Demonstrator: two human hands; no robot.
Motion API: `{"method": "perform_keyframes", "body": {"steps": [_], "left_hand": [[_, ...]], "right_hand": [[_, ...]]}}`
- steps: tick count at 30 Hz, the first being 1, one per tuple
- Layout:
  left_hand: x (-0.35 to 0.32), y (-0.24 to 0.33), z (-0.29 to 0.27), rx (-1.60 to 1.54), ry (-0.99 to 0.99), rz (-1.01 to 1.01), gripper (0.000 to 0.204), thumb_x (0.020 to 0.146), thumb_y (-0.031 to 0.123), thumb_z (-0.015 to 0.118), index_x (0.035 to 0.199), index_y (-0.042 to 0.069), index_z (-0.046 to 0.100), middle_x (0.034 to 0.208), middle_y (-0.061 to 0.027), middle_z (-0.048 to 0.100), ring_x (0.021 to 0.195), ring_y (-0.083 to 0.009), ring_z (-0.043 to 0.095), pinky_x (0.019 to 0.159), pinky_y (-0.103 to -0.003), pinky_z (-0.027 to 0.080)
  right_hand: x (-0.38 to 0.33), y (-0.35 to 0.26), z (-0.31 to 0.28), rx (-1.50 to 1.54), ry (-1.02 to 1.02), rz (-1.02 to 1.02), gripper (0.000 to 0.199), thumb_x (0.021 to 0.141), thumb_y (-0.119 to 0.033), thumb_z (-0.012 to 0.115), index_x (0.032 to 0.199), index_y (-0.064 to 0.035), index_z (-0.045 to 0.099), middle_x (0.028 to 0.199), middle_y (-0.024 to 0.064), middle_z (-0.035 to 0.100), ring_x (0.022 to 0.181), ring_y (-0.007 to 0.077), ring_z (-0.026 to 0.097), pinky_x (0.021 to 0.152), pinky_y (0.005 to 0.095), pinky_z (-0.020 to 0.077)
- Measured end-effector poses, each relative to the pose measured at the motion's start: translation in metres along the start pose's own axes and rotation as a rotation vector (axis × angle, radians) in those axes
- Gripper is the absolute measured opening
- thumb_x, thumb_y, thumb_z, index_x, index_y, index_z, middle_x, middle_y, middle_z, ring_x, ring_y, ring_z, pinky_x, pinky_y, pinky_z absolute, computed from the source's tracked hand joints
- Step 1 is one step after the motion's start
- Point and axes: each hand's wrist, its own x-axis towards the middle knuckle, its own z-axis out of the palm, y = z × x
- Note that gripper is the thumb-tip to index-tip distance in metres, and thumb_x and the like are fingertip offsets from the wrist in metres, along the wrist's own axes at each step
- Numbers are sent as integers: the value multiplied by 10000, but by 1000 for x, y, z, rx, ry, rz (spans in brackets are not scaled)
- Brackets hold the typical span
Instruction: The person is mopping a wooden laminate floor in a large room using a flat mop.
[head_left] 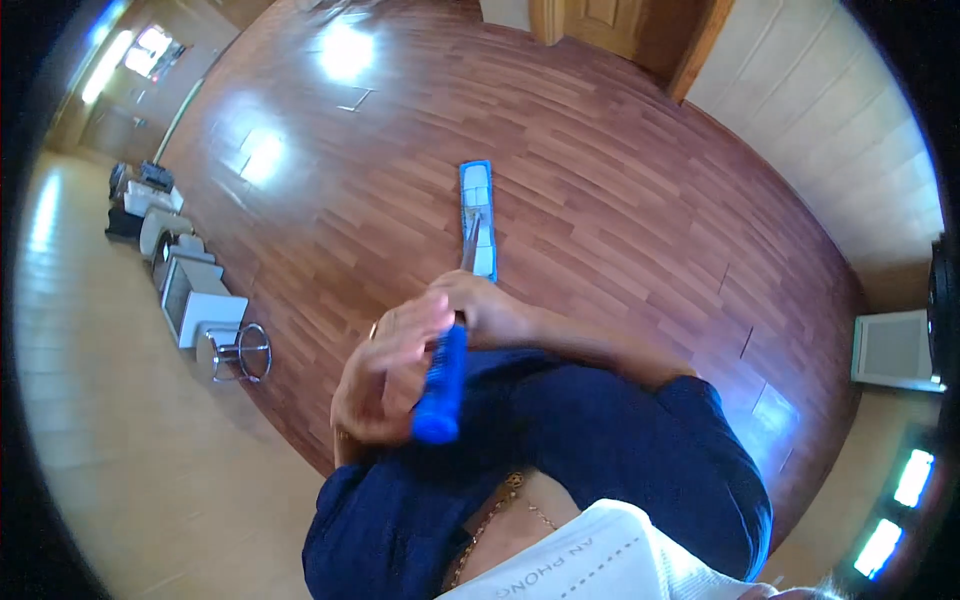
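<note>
Item: flat mop [477,215], pale blue pad with a white centre, laid flat on the reddish-brown wooden floor [620,190] ahead of the person, its length pointing away; a thin metal shaft rises from the pad toward the body and ends in a blue foam grip [444,385].

Left hand [385,375]: closed around the upper grip near its end, fingers [405,335] curled about it, blurred, a ring seen on one finger; held near the chest, seemingly so the shaft can be steered from the top.

Right hand [490,305]: clasped round the shaft just below the grip, nearer the pad, knuckles up; forearm crossing in from the right in a dark blue sleeve [640,440]; placed lower, apparently to bear down on the pad.

Surroundings: a row of white boxes [185,290] and a chrome stool [240,350] along the left floor edge; pale tiles [120,450] beyond; a wooden door [610,25] at top; a white vent unit [893,350] at right.
</note>
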Motion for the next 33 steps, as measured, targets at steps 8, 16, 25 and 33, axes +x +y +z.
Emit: {"method": "perform_keyframes", "body": {"steps": [8, 16, 25, 33], "left_hand": [[-33, 42, 14, 639, 132, -106, 219, 764, 219, 745, 842, 78, 598, 705, -74, 659, 722, -241, 685, 761, -405, 464], [-51, 33, 27, 501, 286, -5, 185, 733, 168, 744, 796, 69, 601, 651, -72, 627, 701, -263, 680, 980, -541, 333], [2, -8, 34, 297, -42, -24, 182, 724, 163, 744, 801, 74, 604, 682, -69, 635, 721, -257, 669, 972, -535, 348], [58, -66, 92, 78, -369, 35, 201, 739, 234, 780, 749, 93, 636, 736, -35, 673, 806, -251, 689, 947, -471, 405]], "right_hand": [[-35, 169, 44, -342, -269, 158, 325, 725, -336, 728, 606, -89, 553, 627, 100, 572, 675, 324, 582, 611, 413, 443], [-57, 168, 47, -403, -248, 179, 304, 767, -359, 647, 597, -111, 605, 668, 132, 608, 727, 333, 608, 664, 456, 484], [-109, 143, -48, -553, -90, 500, 287, 787, -352, 634, 650, -99, 622, 731, 150, 633, 792, 355, 619, 724, 476, 485], [-227, 114, -133, -724, 189, 738, 290, 764, -360, 642, 632, -106, 599, 706, 117, 636, 761, 333, 626, 741, 459, 462]]}}
